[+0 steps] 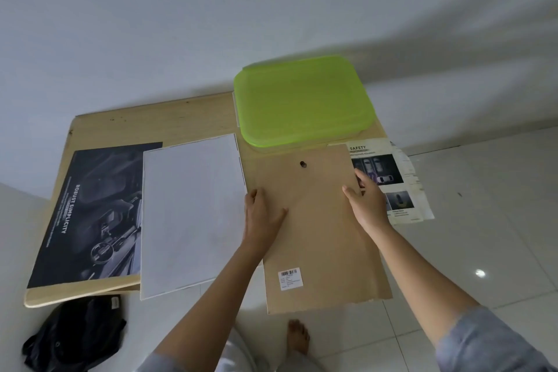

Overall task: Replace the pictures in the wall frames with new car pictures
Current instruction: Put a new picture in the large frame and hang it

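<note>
In the head view, a pale wooden table (151,121) stands against a white wall and fills the middle of the frame. A brown backing board (320,229) lies at centre right, and its lower end juts past the table edge over the tiled floor (483,251). The board has a small black hook (303,164) near its top and a barcode sticker (290,278) low on its left side. The left hand (261,214) grasps the board's left edge, with the fingers bent over the edge and the thumb spread flat on the brown surface. The right hand (367,202) grasps the right edge, with the thumb on top and the fingers wrapped at the side. Just beside the board on the left lies a white sheet (190,211), which overlaps a dark car poster (90,214) at the left of the frame. A car safety picture (389,172) shows from under the board's right edge, at centre right. A green lidded box (302,103) sits above the board, touching its top edge. At lower left a black bag (75,332) lies on the floor, and a bare foot (298,338) shows at bottom centre.
</note>
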Demonstrator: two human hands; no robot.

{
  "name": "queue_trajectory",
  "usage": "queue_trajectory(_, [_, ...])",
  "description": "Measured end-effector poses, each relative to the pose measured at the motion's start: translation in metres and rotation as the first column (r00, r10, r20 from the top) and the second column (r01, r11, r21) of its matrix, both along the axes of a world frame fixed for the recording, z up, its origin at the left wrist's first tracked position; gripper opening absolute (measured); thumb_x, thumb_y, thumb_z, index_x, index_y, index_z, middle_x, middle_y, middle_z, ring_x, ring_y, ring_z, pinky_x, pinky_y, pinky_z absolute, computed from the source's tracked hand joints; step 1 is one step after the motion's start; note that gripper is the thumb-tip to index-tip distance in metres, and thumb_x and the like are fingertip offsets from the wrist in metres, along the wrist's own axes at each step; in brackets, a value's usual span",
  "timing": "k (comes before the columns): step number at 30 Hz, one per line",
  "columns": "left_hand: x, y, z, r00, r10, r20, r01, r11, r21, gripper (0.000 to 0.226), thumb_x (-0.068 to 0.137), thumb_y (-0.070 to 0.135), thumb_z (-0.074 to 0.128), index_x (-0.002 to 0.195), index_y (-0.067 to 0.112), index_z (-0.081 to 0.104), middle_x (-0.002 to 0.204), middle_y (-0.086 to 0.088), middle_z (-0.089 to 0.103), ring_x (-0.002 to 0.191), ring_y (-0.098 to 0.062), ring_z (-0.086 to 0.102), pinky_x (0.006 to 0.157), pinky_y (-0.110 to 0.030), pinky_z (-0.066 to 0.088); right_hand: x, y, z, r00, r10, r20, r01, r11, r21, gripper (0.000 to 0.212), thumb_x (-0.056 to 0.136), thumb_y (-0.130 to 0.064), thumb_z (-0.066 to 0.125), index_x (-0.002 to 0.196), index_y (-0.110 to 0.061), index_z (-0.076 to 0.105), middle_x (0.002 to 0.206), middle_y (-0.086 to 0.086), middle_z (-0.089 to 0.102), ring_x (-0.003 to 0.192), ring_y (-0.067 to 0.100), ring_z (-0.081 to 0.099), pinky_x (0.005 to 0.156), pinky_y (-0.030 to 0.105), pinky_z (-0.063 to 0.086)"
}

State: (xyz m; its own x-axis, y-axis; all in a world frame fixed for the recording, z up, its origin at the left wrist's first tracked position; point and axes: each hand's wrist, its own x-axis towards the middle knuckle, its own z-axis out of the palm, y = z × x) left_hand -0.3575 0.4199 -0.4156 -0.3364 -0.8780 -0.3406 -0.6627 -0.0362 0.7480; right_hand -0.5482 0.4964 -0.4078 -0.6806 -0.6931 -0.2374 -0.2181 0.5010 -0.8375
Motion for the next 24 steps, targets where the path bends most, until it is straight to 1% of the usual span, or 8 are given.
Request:
queue_trajectory(2, [0.002,0.0,-0.003,1.0,0.024,0.01,-0.024,1.0,-0.007,0.071,0.086,0.027,0.063,0.141,0.005,0.025,0.147,-0.01,0.02,0.137,-0.023,0.024,0.109,-0.029,0.023,0.0,-0.006,-0.006,0.998,0.046,-0.036,-0.044,0.998,0.046,0.052,0.085,-0.03,0.056,0.135,-0.019,0.045,0.127,0.004,0.055,0.117,0.019,0.052,0.101,0.038,0.042])
queue_trajectory(3, [0.002,0.0,-0.005,0.999,0.033,0.017,-0.033,0.999,-0.009,0.074,0.086,0.027,0.063,0.143,0.005,0.022,0.15,-0.009,0.017,0.14,-0.023,0.02,0.111,-0.029,0.02,0.001,-0.009,-0.008,0.997,0.056,-0.049,-0.052,0.996,0.073,0.054,0.086,-0.029,0.055,0.137,-0.019,0.042,0.129,0.008,0.051,0.119,0.022,0.05,0.102,0.036,0.04])
queue_trajectory(6, [0.005,-0.001,-0.009,0.997,0.057,0.05,-0.056,0.998,-0.022,0.076,0.086,0.03,0.062,0.144,0.005,0.019,0.154,-0.01,0.007,0.143,-0.023,0.008,0.114,-0.032,0.015,0.011,-0.015,-0.013,0.988,0.109,-0.111,-0.09,0.983,0.161,0.058,0.091,-0.02,0.055,0.143,-0.011,0.03,0.138,0.016,0.034,0.125,0.027,0.041,0.094,0.021,0.032])
queue_trajectory(9, [0.008,-0.001,-0.013,0.992,0.051,0.114,-0.044,0.997,-0.068,0.073,0.087,0.034,0.061,0.142,0.002,0.025,0.155,-0.011,0.002,0.144,-0.024,0.002,0.116,-0.034,0.012,0.021,-0.017,-0.019,0.969,0.184,-0.167,-0.152,0.97,0.187,0.062,0.091,-0.019,0.056,0.144,-0.006,0.026,0.135,0.016,0.033,0.122,0.025,0.04,0.082,0.008,0.025])
queue_trajectory(13, [0.01,0.004,-0.016,0.979,-0.053,0.194,0.08,0.988,-0.13,0.079,0.088,0.043,0.054,0.146,0.004,0.017,0.156,-0.011,-0.003,0.145,-0.023,-0.005,0.118,-0.035,0.008,0.026,-0.01,-0.023,0.909,0.281,-0.308,-0.215,0.949,0.231,0.055,0.089,-0.018,0.058,0.138,-0.004,0.037,0.129,0.015,0.044,0.123,0.028,0.035,0.101,0.029,0.03])
queue_trajectory(17, [0.009,0.013,-0.019,0.941,-0.166,0.295,0.227,0.956,-0.184,0.082,0.088,0.056,0.046,0.148,0.013,0.009,0.157,-0.007,-0.01,0.144,-0.022,-0.015,0.117,-0.037,0.001,0.021,0.001,-0.027,0.811,0.317,-0.492,-0.231,0.946,0.229,0.044,0.086,-0.017,0.06,0.128,-0.004,0.051,0.128,0.015,0.049,0.121,0.031,0.042,0.099,0.044,0.042])
queue_trajectory(20, [0.009,0.018,-0.024,0.901,-0.23,0.368,0.311,0.933,-0.179,0.09,0.083,0.067,0.043,0.149,0.02,0.004,0.156,-0.005,-0.015,0.143,-0.023,-0.019,0.117,-0.043,-0.001,0.012,0.005,-0.029,0.777,0.296,-0.556,-0.167,0.948,0.272,0.041,0.088,-0.017,0.058,0.127,-0.007,0.052,0.131,0.016,0.048,0.122,0.033,0.044,0.096,0.045,0.043])
queue_trajectory(24, [0.01,0.017,-0.028,0.87,-0.261,0.419,0.36,0.916,-0.177,0.096,0.08,0.071,0.041,0.149,0.019,-0.001,0.156,-0.008,-0.017,0.142,-0.026,-0.02,0.117,-0.044,-0.005,-0.004,0.013,-0.033,0.788,0.333,-0.518,-0.147,0.919,0.366,0.044,0.09,-0.018,0.053,0.133,-0.008,0.047,0.138,0.014,0.042,0.127,0.031,0.039,0.1,0.046,0.039])
